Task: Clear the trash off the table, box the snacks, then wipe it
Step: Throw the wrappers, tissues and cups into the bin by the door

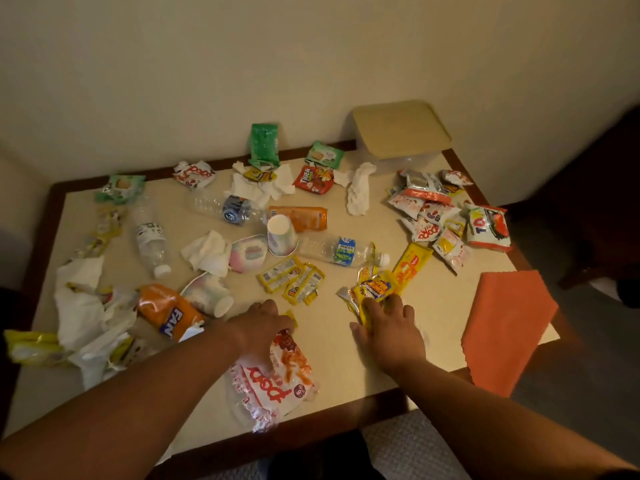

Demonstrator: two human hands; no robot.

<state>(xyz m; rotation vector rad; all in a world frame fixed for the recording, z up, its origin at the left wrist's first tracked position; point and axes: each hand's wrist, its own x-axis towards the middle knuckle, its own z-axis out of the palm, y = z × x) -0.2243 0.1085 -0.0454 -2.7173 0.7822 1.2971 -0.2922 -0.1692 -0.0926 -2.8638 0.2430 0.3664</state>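
A beige table (329,344) with a dark wood rim is strewn with wrappers, crumpled tissues, empty bottles and paper cups. My left hand (263,323) grips the top of an empty white and red "pops" wrapper (277,382) near the front edge. My right hand (384,323) lies on a yellow snack wrapper (372,291), its fingers curled over the wrapper's near end. A clear plastic box with a tan lid (401,133) stands shut at the back right corner. An orange cloth (505,327) lies flat at the front right.
Several sealed snack packets (446,216) are heaped at the right. Plastic bottles (339,251) (228,207) (152,242) lie on their sides mid-table. Crumpled tissues and wrappers (86,313) pile up at the left. A wall runs behind the table; dark furniture stands at the far right.
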